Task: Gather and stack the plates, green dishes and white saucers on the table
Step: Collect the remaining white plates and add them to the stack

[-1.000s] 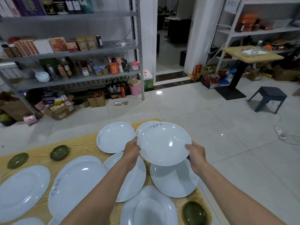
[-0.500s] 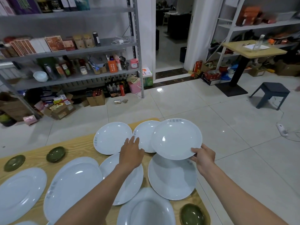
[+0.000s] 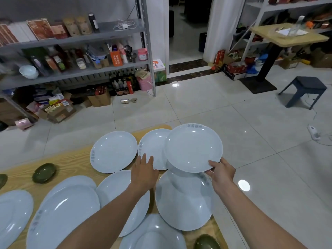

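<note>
right hand (image 3: 221, 172) pinches one of eight white plates (image 3: 193, 148), left hand (image 3: 143, 174) straight-fingered touches another, three green dishes (image 3: 44, 172) around.

Round white ceramic plates (image 3: 113, 151) crowd the pale wooden table (image 3: 71, 159) near and right; one raised plate (image 3: 193, 148) overhangs the far right. Bare wood lies open far left around a small dark-green dish (image 3: 44, 172).

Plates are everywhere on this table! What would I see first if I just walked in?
First, the white plate held up by the right hand above the far right end of the wooden table. Next, the left hand, fingers straight, touching another plate just left of it. More white plates cover the table, with a little green dish at the left.
</note>
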`<control>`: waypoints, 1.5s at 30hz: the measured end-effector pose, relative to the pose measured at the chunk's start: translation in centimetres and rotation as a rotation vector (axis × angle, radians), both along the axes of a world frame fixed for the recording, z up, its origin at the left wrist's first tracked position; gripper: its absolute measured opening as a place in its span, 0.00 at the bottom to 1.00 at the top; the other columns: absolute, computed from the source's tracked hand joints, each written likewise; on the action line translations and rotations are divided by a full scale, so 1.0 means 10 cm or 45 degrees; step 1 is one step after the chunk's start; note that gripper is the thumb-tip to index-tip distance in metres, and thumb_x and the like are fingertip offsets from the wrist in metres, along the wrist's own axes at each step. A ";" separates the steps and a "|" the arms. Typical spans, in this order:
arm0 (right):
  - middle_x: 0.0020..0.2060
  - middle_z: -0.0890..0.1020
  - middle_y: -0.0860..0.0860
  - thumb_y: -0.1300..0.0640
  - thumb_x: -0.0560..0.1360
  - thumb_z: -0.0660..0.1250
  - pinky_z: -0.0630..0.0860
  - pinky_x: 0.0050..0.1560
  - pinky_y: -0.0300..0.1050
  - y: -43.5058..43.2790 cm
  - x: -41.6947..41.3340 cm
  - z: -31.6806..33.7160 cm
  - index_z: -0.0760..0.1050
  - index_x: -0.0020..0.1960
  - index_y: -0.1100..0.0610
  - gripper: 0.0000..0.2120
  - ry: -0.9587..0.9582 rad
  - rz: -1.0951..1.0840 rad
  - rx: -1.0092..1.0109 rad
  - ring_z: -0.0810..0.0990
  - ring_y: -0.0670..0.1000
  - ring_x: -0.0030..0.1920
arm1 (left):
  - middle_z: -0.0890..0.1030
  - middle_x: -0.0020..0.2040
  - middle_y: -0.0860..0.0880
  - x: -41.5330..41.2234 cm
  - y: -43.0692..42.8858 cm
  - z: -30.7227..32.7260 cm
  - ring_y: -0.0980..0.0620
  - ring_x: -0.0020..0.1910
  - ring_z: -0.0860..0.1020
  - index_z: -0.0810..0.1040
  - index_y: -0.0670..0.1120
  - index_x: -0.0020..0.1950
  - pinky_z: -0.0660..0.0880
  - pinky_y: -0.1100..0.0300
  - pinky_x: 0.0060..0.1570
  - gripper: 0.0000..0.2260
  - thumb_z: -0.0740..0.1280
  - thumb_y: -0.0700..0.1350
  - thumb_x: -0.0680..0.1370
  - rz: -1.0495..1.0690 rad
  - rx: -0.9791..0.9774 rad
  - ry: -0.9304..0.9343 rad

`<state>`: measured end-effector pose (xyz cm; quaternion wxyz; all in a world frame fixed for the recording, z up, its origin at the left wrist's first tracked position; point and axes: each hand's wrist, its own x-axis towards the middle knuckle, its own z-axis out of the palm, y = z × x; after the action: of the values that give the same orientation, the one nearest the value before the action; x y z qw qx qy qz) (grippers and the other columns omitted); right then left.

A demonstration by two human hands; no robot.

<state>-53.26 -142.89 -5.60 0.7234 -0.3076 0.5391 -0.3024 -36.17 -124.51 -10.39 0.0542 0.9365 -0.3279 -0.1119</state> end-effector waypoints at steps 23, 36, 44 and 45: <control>0.51 0.85 0.56 0.77 0.71 0.65 0.83 0.37 0.49 -0.29 0.30 -0.39 0.81 0.58 0.59 0.21 -0.036 -0.057 0.135 0.84 0.59 0.46 | 0.60 0.77 0.42 0.28 -0.40 -0.64 0.42 0.73 0.66 0.56 0.42 0.79 0.64 0.50 0.71 0.33 0.70 0.39 0.78 0.693 -0.532 0.399; 0.53 0.85 0.58 0.76 0.73 0.64 0.84 0.40 0.49 -0.23 0.21 -0.29 0.79 0.61 0.62 0.20 -0.117 -0.021 0.172 0.85 0.55 0.44 | 0.78 0.63 0.52 0.34 -0.36 -0.56 0.44 0.61 0.76 0.72 0.55 0.72 0.82 0.46 0.51 0.36 0.70 0.25 0.71 1.309 -1.389 1.090; 0.50 0.87 0.51 0.74 0.74 0.66 0.83 0.41 0.45 -0.12 0.25 -0.10 0.80 0.61 0.56 0.20 -0.182 0.146 0.021 0.86 0.53 0.48 | 0.80 0.63 0.50 0.14 -0.21 -0.09 0.44 0.57 0.79 0.68 0.55 0.75 0.83 0.53 0.41 0.38 0.69 0.25 0.72 1.343 -1.718 1.157; 0.50 0.87 0.50 0.73 0.74 0.66 0.83 0.41 0.44 -0.10 0.25 -0.07 0.80 0.62 0.55 0.21 -0.197 0.171 -0.018 0.86 0.53 0.48 | 0.80 0.63 0.50 0.11 -0.16 -0.02 0.45 0.56 0.80 0.67 0.56 0.76 0.83 0.54 0.42 0.38 0.69 0.26 0.73 1.345 -1.755 1.149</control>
<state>-50.78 -143.89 -6.26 0.7793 -0.3239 0.4576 -0.2799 -35.07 -126.13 -10.63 0.7530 0.5952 0.1917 -0.2050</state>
